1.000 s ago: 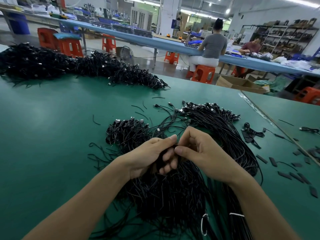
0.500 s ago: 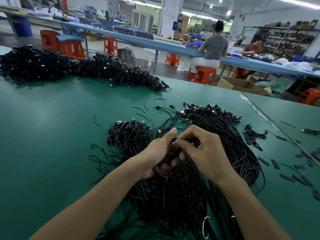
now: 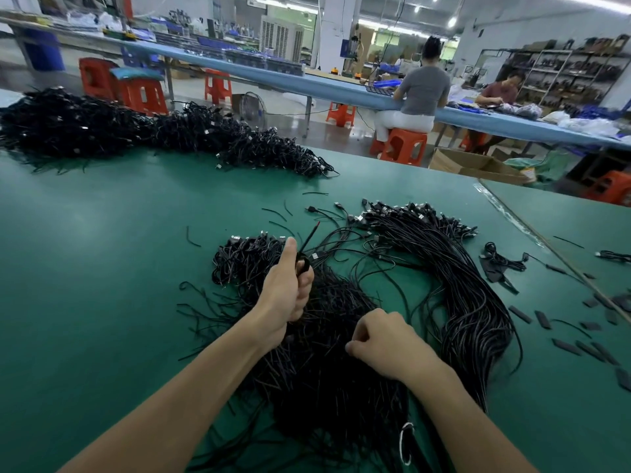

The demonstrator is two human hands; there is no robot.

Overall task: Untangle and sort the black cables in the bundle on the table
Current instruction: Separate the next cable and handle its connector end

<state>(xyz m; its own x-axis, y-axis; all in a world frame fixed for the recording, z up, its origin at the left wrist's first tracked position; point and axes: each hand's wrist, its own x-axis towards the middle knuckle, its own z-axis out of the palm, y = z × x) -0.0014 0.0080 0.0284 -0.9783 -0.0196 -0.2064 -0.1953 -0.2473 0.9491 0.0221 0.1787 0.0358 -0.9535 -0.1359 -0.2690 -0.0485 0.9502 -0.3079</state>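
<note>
Black bundle [image 3: 324, 387] on green table [image 3: 102, 268] | left hand [image 3: 288, 291] grips one cable [image 3: 309, 238] | right hand [image 3: 386, 343] pinches bundle

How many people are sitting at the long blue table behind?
2. A person in grey sits on an orange stool, back to the camera. A person in dark red is further right, leaning over the table. Others may be hidden.

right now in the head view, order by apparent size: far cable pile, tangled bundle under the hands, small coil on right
1-2. far cable pile and tangled bundle: alike, nearness makes it unsure
3. small coil
</note>
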